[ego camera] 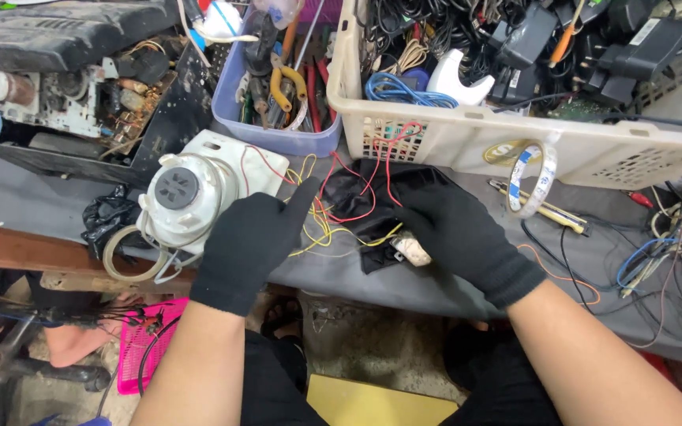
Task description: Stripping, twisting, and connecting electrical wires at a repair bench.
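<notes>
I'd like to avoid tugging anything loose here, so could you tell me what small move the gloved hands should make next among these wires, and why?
Probably pinch one yellow wire with the left hand and ease it away from the red wires. The two colours cross in a tangle over the black cloth, and the right hand already rests on that cloth, steadying it.

left hand: covered by a black knit glove, cuff ended at the wrist | right hand: covered by a matching black knit glove, fingers fully enclosed | forearms: left bare, no sleeves seen | lower body: dark clothing worn at the lap
</notes>
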